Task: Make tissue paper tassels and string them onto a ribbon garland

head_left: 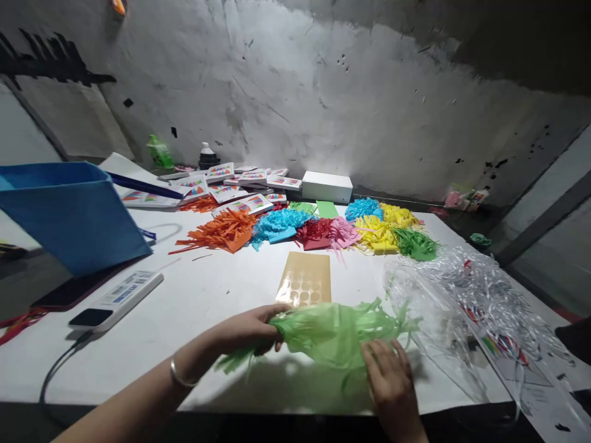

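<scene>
A light green tissue paper tassel (332,335) with cut fringe at both ends stretches between my hands above the table's front part. My left hand (258,329) is closed around its left end, and some fringe sticks out below the wrist. At the lower right, the bent fingers of my right hand (390,378) grip the tissue's edge; the thumb is hidden. Just behind the tassel lies a tan sheet of round clear stickers (305,277), partly covered by it. Crumpled clear plastic bags (443,326) lie beside my right hand.
Fringed paper bundles in orange (219,231), blue (281,224), red (316,232), pink and yellow (376,232) line the table's back. Behind them are printed packs (228,192) and a white box (327,186). A blue bin (74,215) and a cabled power bank (117,300) stand left.
</scene>
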The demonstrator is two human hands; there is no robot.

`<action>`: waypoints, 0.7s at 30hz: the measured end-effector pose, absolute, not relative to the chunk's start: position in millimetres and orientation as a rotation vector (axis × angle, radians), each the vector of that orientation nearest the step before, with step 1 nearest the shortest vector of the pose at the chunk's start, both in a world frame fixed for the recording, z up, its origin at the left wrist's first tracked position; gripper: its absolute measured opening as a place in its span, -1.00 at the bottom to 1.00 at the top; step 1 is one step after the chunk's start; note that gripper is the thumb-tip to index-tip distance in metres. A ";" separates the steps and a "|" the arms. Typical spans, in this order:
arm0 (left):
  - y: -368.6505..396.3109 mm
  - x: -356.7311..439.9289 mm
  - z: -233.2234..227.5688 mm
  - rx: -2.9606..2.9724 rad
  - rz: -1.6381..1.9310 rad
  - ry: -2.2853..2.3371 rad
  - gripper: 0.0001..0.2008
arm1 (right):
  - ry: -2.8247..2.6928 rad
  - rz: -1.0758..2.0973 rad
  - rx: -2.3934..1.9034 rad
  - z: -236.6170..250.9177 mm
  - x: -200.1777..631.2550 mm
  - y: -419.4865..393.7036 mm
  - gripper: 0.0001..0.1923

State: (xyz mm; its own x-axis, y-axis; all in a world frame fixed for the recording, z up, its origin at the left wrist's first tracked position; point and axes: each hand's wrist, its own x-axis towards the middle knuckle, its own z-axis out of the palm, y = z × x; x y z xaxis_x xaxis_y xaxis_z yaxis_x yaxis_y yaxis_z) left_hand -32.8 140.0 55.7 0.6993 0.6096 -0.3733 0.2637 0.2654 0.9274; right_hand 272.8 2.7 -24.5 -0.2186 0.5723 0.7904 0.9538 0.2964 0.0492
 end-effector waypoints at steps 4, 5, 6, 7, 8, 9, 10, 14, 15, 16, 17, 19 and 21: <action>140.5 -79.7 54.4 1.986 0.417 1.168 -0.44 | -1.901 -0.451 -1.327 -63.1 227.3 6.3 -0.67; 134.3 -81.3 51.2 2.156 0.496 1.216 -0.44 | -1.904 -0.409 -1.330 -66.4 221.3 6.5 -0.67; 126.0 -78.6 46.8 2.302 0.555 1.211 -0.44 | -1.904 -0.376 -1.338 -67.8 217.7 6.4 -0.66; 116.5 -72.2 41.2 2.425 0.577 1.147 -0.44 | -1.906 -0.351 -1.349 -68.0 216.2 6.2 -0.66; 106.7 -63.3 34.5 2.521 0.564 1.036 -0.46 | -1.912 -0.331 -1.361 -67.5 216.6 5.8 -0.66; 97.5 -53.1 27.0 2.590 0.518 0.908 -0.47 | -1.919 -0.318 -1.369 -66.4 218.9 5.1 -0.66; 89.7 -42.9 19.0 2.646 0.467 0.806 -0.49 | -1.930 -0.308 -1.376 -65.0 222.7 4.1 -0.66; 78.5 -19.6 -9.9 2.759 0.384 0.736 -0.64 | -2.027 -0.321 -1.408 -54.0 250.3 -4.3 -0.66; 79.8 -19.1 -14.9 2.768 0.380 0.740 -0.67 | -2.069 -0.326 -1.409 -49.2 257.6 -7.4 -0.70; 81.7 -19.8 -18.9 2.775 0.391 0.735 -0.69 | -2.111 -0.329 -1.400 -43.7 263.4 -10.4 -0.74; 83.8 -21.2 -22.2 2.782 0.414 0.721 -0.70 | -2.142 -0.330 -1.381 -37.7 266.8 -13.1 -0.76; 87.0 -23.7 -27.2 2.794 0.478 0.687 -0.74 | -2.170 -0.323 -1.322 -26.4 263.6 -16.0 -0.68; 88.2 -23.9 -31.1 2.790 0.545 0.677 -0.78 | -2.168 -0.301 -1.272 -19.5 247.5 -13.9 -0.65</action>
